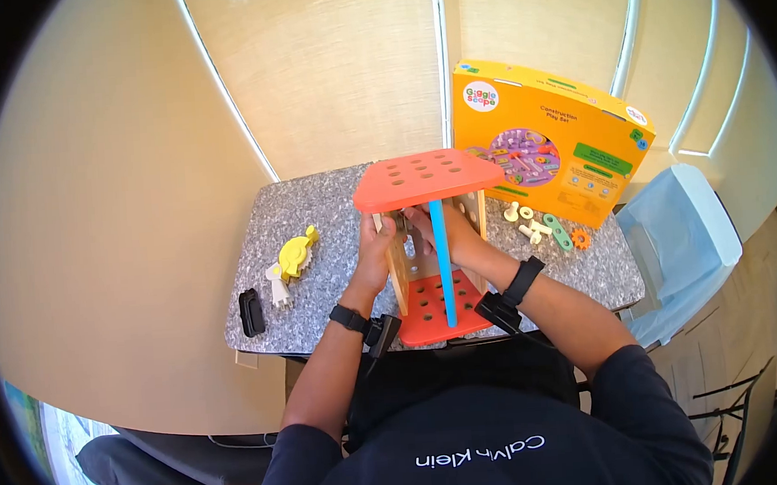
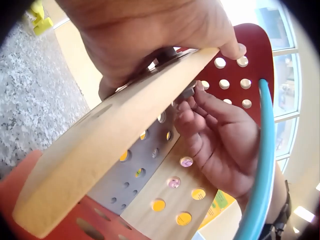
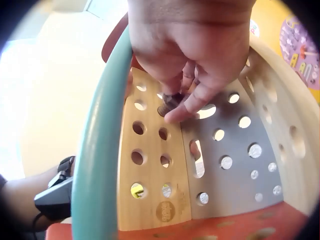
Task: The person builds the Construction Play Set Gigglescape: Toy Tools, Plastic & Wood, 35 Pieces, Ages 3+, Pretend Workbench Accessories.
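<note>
A wooden toolbox-like toy with a red perforated top (image 1: 427, 176), a red base (image 1: 429, 316) and a blue rod (image 1: 444, 266) stands upright at the table's front edge. My left hand (image 1: 374, 257) grips its pale wooden side panel (image 2: 115, 130) from outside, the thumb over the panel's edge. A dark piece (image 2: 167, 54) shows beneath that palm. Reaching inside the toy, my right hand (image 3: 195, 55) pinches a small dark grey nut (image 3: 173, 100) with thumb and fingertips. A threaded stub (image 3: 163, 110) shows beside the nut, at a hole in the side panel.
Left on the speckled table (image 1: 332, 193) lie a yellow toy piece (image 1: 295, 255), a white piece (image 1: 279, 287) and a black case (image 1: 251, 312). Cream bolts (image 1: 535, 230), a green link (image 1: 557, 231) and an orange gear (image 1: 581, 239) lie right, before a yellow box (image 1: 551, 135).
</note>
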{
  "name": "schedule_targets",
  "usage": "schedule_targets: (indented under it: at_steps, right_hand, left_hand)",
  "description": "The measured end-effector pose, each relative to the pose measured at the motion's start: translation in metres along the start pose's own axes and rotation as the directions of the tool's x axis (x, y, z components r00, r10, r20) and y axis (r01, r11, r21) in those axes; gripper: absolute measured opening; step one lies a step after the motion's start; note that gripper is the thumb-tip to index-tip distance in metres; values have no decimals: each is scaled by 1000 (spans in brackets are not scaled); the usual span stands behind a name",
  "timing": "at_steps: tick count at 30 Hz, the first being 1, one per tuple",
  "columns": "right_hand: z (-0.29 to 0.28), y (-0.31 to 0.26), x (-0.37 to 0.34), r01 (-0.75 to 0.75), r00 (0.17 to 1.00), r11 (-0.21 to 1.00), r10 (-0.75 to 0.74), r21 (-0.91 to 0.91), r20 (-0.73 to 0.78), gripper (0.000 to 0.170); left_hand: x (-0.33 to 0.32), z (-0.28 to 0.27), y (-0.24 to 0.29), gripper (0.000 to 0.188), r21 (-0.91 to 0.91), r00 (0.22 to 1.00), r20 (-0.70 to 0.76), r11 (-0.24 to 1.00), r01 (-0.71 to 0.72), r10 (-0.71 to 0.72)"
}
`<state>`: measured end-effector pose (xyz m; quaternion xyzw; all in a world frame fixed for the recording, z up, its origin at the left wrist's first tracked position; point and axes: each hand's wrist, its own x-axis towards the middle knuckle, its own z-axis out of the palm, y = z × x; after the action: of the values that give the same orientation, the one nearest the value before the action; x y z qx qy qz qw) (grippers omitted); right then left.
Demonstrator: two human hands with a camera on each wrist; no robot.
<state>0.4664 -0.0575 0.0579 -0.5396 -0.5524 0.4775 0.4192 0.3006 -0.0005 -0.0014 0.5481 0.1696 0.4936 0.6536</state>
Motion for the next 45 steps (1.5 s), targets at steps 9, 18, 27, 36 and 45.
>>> schedule_targets:
  at_steps: [9,18,27,36,45]
  right_hand:
    - [1,11,11,-37,997,996,42,76,-61,33]
    - [3,5,-7,19,999,999,-20,-31,-36,48]
    - [-3,27,16,91,991,995,-94,36,99,51]
    - [0,7,3,-52,996,971,33,-231,-86,71]
    - [-1,22,14,396,918,899,-395,-185,45,53]
  left_hand:
    - [-1,-2,-3,73,18,999,11,999,-42,41]
    - [1,-1,1,72,-57,998,60,998,-29,32]
    - [12,-16,-15,60,-40,995,96,999,17,-13]
    - [4,1,-1,55,54,999,-2,998,-36,36]
    - [4,5,4,59,47,999,12,998,-50,49]
